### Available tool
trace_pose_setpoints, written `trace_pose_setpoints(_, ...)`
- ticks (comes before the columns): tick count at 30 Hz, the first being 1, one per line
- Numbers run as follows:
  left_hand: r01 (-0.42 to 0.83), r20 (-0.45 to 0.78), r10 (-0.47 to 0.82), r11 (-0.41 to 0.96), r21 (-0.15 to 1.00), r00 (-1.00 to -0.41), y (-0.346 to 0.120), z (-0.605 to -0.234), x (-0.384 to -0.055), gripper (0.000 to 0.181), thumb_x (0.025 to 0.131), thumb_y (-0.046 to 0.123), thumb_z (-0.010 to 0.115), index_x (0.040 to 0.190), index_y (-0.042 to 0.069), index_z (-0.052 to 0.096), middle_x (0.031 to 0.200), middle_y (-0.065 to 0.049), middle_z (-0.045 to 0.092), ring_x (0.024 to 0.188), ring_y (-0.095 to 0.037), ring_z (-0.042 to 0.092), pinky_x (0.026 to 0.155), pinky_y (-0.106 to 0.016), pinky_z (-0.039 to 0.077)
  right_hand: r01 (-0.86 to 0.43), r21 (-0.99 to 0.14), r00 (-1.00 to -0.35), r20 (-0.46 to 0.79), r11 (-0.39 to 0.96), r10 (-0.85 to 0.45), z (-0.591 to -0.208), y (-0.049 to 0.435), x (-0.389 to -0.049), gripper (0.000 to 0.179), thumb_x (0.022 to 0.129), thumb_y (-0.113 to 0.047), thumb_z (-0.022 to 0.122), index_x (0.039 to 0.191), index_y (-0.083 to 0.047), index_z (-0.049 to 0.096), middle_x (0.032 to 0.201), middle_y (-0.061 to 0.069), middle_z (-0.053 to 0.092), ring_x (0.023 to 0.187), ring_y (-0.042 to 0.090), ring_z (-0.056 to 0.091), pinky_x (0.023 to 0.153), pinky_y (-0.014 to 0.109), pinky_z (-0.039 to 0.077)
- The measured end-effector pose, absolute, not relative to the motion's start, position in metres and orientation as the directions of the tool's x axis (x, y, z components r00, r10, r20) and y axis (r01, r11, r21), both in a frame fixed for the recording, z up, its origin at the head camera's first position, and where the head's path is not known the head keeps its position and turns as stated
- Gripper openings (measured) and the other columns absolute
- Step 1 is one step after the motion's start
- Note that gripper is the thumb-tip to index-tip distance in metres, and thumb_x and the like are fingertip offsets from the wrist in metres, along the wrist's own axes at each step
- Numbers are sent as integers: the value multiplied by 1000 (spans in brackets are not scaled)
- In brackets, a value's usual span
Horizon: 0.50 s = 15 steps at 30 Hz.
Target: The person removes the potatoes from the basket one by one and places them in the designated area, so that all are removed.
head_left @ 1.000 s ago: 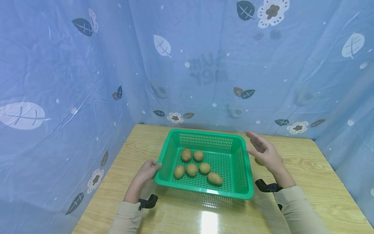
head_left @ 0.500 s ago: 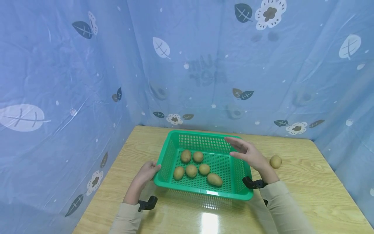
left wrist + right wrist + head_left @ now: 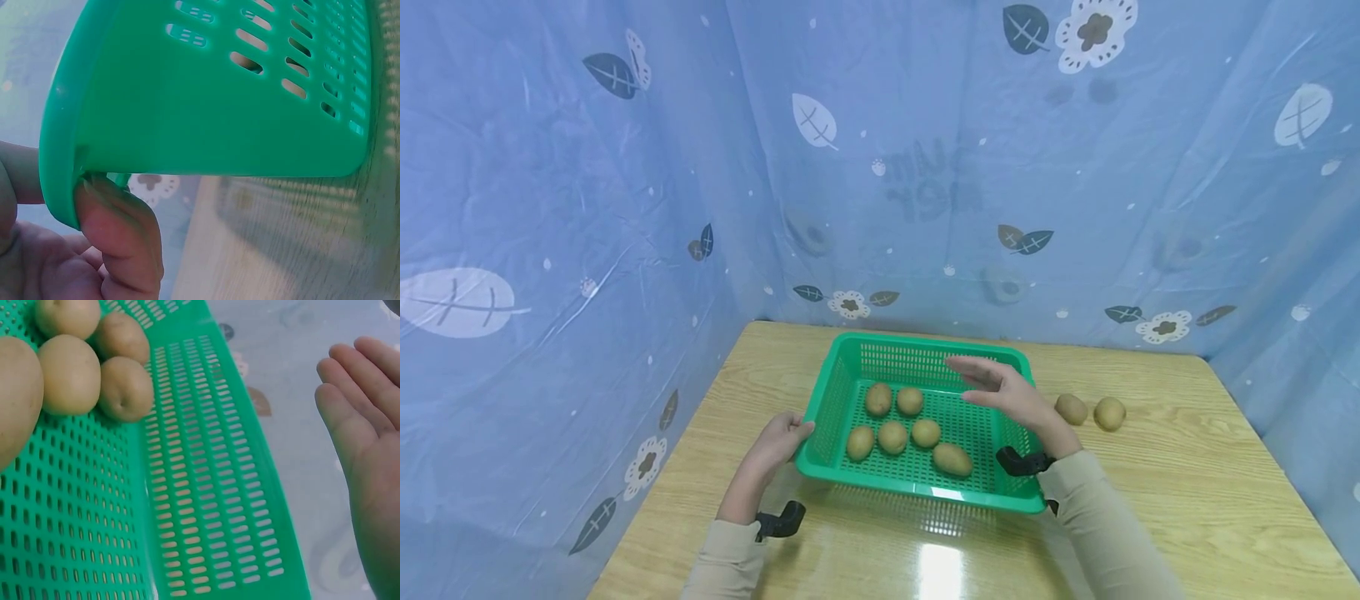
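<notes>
Left hand (image 3: 777, 439) grips the left rim of the basket (image 3: 887, 486); right hand (image 3: 1011, 398), fingers apart from thumb, hangs over it, holding nothing. Six potatoes (image 3: 892, 437) inside, two on the table (image 3: 1195, 475). Likely firm, apt to roll; cup round the middle.

Six potatoes (image 3: 892, 437) lie in a basket (image 3: 880, 483), right of the left hand (image 3: 780, 437) — two loose potatoes (image 3: 1109, 414), right of the right hand (image 3: 1011, 396).

The left hand (image 3: 778, 438) grips a green rectangular plastic basket (image 3: 917, 490) holding six tan rounded potatoes (image 3: 892, 437). The right hand (image 3: 1006, 394) hovers above it. Two more potatoes (image 3: 1109, 413) lie on the wooden table (image 3: 1187, 467).
</notes>
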<state>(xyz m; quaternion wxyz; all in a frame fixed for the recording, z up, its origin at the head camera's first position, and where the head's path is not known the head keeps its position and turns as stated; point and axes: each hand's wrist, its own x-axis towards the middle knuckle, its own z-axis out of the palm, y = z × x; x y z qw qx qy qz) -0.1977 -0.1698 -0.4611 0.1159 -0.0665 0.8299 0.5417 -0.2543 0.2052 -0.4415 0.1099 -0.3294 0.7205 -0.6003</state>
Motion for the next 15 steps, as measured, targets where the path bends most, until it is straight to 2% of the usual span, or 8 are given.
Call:
trace_pose_setpoints(6,-238,-268,17,403,884,-963,-170,-463,-198,26,99,16,46,107,-8,54,94,-16,59,79,-19,60,67,-30,50,-254,-958,-764,116,132,-635,-444,197,-257,54,93,-13,61,143,-10,40,149,18,36,139,29,32,108,26,34)
trace_pose_setpoints(13,-244,-276,25,397,885,-961,-171,-461,-200,27,99,17,46,109,-8,52,99,-19,58,84,-21,59,71,-32,51,-212,-960,-703,22,180,-711,-449,195,-261,56,92,-17,62,142,-5,40,148,20,37,138,37,31,110,54,25)
trace_pose_setpoints(15,-241,-273,25,394,887,-962,-172,-461,-199,27,99,17,46,109,-8,52,99,-19,59,84,-21,60,71,-32,52,-204,-959,-685,-5,198,-729,-450,194,-261,57,92,-18,63,142,-4,40,148,20,37,138,38,31,110,55,26)
